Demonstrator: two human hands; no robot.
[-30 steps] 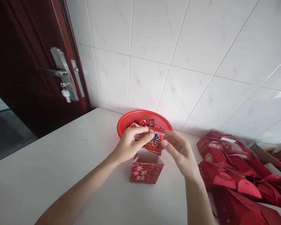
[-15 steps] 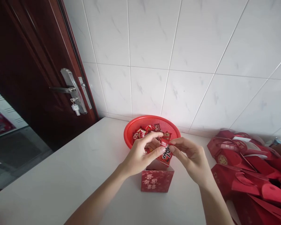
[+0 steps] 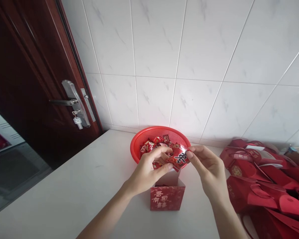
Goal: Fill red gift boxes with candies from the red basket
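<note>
My right hand (image 3: 208, 169) pinches a red snack packet (image 3: 179, 158) with dark lettering by its upper right edge, between thumb and fingers. At the packet's left side, my left hand (image 3: 149, 169) has its thumb and fingers apart, with nothing gripped between them. Whether its fingertips brush the packet I cannot tell. Below both hands stands a red paper box (image 3: 166, 198) with light characters on its front and its top open. Its inside is mostly hidden. Just behind is a red plastic basket (image 3: 137, 139) holding several small wrapped packets (image 3: 149, 145), partly covered by my left hand.
A pile of red paper boxes (image 3: 254, 186) covers the right side of the white table (image 3: 89, 186). A tiled wall (image 3: 154, 99) rises directly behind the basket. At the left is a dark wooden door (image 3: 35, 66) with keys (image 3: 77, 121) hanging from its lock.
My left hand's thumb has come off the packet. The packet has turned in my right hand, tilting its lettering, and has shifted slightly right. The camera view has shifted a little.
</note>
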